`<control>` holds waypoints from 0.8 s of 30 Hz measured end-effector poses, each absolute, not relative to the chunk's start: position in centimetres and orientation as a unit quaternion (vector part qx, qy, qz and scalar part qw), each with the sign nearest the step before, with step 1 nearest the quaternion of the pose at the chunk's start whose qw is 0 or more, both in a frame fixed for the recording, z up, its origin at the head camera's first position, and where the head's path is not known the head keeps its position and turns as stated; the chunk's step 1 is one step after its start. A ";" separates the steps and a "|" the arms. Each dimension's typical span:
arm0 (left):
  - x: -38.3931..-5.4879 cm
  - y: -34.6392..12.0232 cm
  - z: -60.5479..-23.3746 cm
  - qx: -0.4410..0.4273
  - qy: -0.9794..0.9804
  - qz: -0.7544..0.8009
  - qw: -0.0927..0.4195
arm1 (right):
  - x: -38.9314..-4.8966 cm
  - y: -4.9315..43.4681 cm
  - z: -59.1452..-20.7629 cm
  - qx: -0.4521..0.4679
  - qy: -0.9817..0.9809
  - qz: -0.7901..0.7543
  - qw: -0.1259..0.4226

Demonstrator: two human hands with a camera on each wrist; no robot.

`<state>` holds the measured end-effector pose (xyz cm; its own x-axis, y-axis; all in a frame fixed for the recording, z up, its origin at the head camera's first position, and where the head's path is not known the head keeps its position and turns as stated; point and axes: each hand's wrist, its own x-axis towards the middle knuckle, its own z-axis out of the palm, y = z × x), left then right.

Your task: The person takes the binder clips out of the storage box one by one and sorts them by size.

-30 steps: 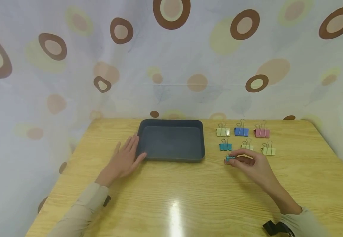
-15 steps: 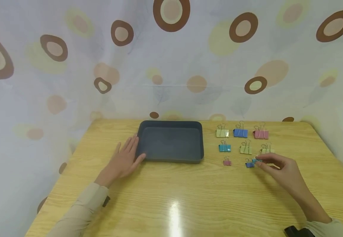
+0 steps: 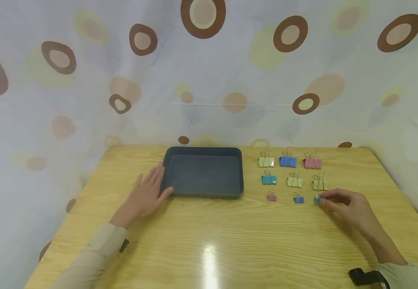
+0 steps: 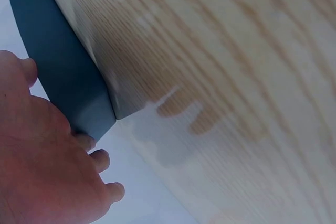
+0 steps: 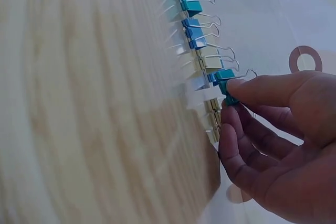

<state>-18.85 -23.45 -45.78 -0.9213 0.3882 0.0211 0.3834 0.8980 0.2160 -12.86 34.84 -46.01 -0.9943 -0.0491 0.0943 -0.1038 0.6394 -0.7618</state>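
Observation:
My right hand (image 3: 351, 208) pinches a small teal binder clip (image 3: 317, 199) between thumb and fingers at the right end of the front row. In the right wrist view the same teal clip (image 5: 227, 85) shows at the thumb tip. Left of it stand a small blue binder clip (image 3: 298, 199) and a small pink binder clip (image 3: 272, 197). My left hand (image 3: 141, 200) lies with straight fingers against the left side of a dark tray (image 3: 240, 172). The left wrist view shows those fingers along the tray's wall (image 4: 63, 61).
Behind the small clips is a row with a teal clip (image 3: 269, 180) and two pale yellow clips (image 3: 294, 182). The back row has a pale yellow clip (image 3: 266, 161), a blue clip (image 3: 288, 161) and a pink clip (image 3: 312, 163). A patterned cloth (image 3: 209, 80) hangs behind the wooden table (image 3: 180, 241).
My right hand has carried the small teal clip rightward from beside the small pink clip, past the small blue one, to the row's right end. The left hand stays at the tray.

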 end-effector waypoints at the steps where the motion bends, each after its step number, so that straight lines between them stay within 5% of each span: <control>1: -18.8 -23.5 -45.8 0.198 0.974 0.108 0.011 | -12.9 34.9 -46.0 0.037 -0.910 0.412 0.030; 24: -18.9 -24.1 -45.9 0.197 0.975 0.102 0.010 | -13.0 35.8 -46.2 0.023 -0.914 0.405 -0.011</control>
<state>-18.86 -24.13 -45.91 -0.9225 0.3854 0.0208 0.3814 0.9019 0.2028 -12.99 35.80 -46.17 -0.9987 -0.0514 -0.0012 -0.0337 0.6717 -0.7401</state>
